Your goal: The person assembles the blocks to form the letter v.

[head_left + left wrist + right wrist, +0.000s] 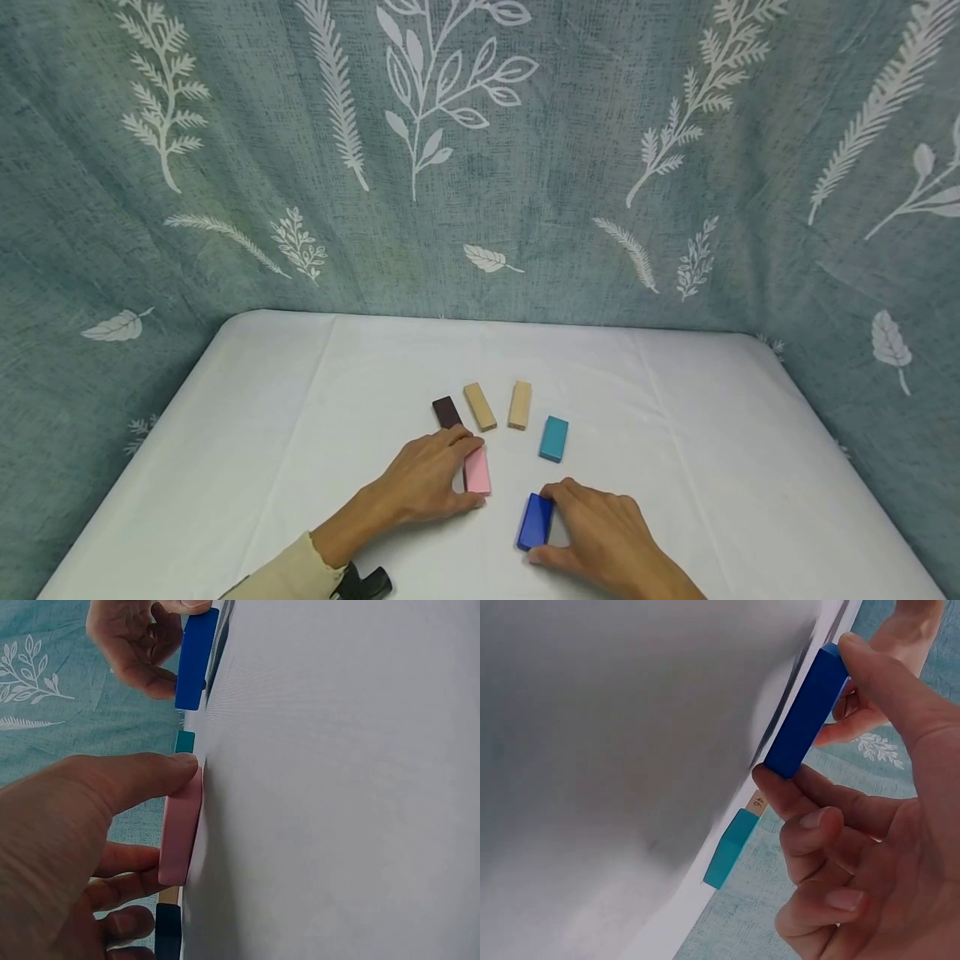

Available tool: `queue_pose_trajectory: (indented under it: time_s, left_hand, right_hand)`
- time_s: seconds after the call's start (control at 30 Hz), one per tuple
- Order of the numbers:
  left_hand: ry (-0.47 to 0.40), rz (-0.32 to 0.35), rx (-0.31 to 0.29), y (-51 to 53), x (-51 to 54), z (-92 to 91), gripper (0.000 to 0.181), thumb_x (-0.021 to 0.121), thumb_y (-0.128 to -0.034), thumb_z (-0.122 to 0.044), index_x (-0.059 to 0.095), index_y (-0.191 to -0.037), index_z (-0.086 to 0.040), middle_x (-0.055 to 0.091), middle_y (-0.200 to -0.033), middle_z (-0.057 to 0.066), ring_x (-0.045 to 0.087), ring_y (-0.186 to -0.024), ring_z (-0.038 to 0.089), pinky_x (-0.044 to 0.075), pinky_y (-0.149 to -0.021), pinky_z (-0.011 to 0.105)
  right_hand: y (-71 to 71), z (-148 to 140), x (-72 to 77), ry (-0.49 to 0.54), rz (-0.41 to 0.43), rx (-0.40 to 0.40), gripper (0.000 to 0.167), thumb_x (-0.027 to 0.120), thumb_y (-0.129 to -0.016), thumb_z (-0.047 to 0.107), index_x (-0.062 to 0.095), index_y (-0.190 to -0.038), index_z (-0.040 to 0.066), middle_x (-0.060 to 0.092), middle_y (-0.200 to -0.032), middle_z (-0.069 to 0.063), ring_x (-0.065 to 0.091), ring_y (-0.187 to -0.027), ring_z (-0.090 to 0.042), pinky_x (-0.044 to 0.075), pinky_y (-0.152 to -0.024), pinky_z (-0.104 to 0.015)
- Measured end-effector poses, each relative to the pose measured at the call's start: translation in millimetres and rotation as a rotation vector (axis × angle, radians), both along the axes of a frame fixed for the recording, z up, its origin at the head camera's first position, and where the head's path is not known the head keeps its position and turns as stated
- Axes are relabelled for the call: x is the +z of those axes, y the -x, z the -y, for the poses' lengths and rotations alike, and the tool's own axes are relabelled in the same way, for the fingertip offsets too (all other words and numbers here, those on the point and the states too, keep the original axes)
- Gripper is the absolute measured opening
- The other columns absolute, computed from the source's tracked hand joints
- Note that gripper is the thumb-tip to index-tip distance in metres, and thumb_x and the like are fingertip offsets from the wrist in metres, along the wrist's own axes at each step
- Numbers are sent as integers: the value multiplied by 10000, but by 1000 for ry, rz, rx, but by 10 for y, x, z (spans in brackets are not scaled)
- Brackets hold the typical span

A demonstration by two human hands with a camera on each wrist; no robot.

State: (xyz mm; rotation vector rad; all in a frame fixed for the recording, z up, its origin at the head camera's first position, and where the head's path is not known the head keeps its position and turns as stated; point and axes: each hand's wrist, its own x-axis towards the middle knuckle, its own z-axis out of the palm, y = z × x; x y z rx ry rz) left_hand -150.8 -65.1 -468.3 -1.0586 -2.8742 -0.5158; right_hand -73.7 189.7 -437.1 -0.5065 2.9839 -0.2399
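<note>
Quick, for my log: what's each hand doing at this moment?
Left hand: holding the pink block between thumb and fingers.
Right hand: holding the blue block between thumb and fingers.

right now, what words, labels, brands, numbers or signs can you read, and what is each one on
Dark marking on a tan block's end, beside the teal block in the right wrist view: too small and blurred to read.
No readable text on the pink block, blue block or anywhere else; the backdrop shows leaf patterns.
</note>
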Motion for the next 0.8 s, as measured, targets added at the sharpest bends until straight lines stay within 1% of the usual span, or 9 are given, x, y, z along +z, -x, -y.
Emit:
queue_pose_trajectory:
  time_s: [0.2,0.37,0.5,0.67,0.8]
  left_hand:
    - [-10,-6,-1,-1,-4,2,695,793,-820,-518,638,-1340,-83,614,-1264,30,637,-1037,191,530,-878,388]
    - [-18,-19,-6,-1,-14,5,676,793,-821,-514,648,-1323,-85,615,-1243,24,636,-1022,184,533,-862,377]
    - [-22,-28,-9,-5,-22,7,660,791,-823,-514,649,-1309,-90,615,-1220,14,630,-986,171,533,-844,372]
    - [-29,-28,-9,-14,-26,10,645,795,-822,-506,644,-1298,-98,608,-1192,0,619,-947,156,531,-826,366]
    - [-32,-30,-6,-34,-19,14,641,798,-818,-500,643,-1293,-99,603,-1178,-3,620,-947,160,531,-827,366]
  right_hand:
    - [-35,22,-7,-11,4,1,691,834,-694,629,684,-1164,145,689,-1085,4,680,-836,-164,510,-639,-369]
    - [-59,17,-33,-18,-24,28,682,819,-700,647,684,-1150,153,668,-1034,37,660,-800,-141,503,-622,-351]
    - [-71,16,-45,-12,-40,35,678,817,-701,647,686,-1147,154,664,-1040,38,668,-818,-153,503,-622,-362]
    - [-77,16,-50,4,-17,32,679,820,-706,634,682,-1157,145,656,-1058,22,678,-853,-192,522,-646,-408]
    - [-80,14,-54,3,-27,44,688,800,-710,664,679,-1154,152,642,-1049,38,675,-833,-179,518,-619,-385]
